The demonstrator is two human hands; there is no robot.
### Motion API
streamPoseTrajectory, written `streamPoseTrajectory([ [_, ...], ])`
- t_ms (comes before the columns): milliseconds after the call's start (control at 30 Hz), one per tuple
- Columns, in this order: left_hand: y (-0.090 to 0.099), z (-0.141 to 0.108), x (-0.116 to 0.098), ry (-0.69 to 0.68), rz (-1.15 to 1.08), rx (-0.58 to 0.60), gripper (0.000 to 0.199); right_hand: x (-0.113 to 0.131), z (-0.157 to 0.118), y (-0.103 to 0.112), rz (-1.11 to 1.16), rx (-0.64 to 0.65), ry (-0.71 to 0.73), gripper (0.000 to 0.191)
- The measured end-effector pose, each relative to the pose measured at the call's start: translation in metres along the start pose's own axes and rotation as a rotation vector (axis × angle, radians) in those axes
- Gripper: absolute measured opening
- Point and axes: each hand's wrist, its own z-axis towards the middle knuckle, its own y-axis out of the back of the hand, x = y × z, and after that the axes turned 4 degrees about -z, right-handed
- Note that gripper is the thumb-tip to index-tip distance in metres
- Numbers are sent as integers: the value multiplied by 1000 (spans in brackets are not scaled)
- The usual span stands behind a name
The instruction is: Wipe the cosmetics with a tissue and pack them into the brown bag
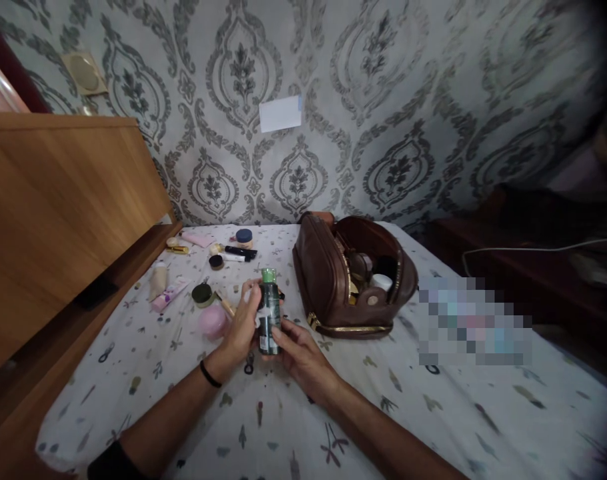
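Head view: bottle (pixel 270 308) over the cloth (pixel 263 443), left hand (pixel 243 319) and right hand (pixel 302 348) both curled closed on it; jars (pixel 202 295) and tubes (pixel 171 294) lie out leftward, the open bag (pixel 322 280) rightward holds more, work judged partway.

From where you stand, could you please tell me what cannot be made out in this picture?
Bottle: label print, too small in the head view; the left hand and right hand cover parts of it.
Bag: its lower contents, hidden in the head view by its walls.
Patch right of the bag: whatever lies there, pixelated in the head view.
Right forearm: cut off by the head view's bottom edge.
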Motion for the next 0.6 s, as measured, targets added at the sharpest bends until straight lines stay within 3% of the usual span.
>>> streamPoseTrajectory([
  [100,1,-10,3,-153,293,93,55,2,4,5,9,-91,49,45],
  [300,1,-31,18,-217,585,212,79,2,10,13,-17,-238,125,36],
  [433,2,-31,21,-252,592,149,73,-1,10,17,-37,-284,126,47],
  [600,7,-22,8,-249,492,-7,72,1,3,12,-104,-116,57,52],
])
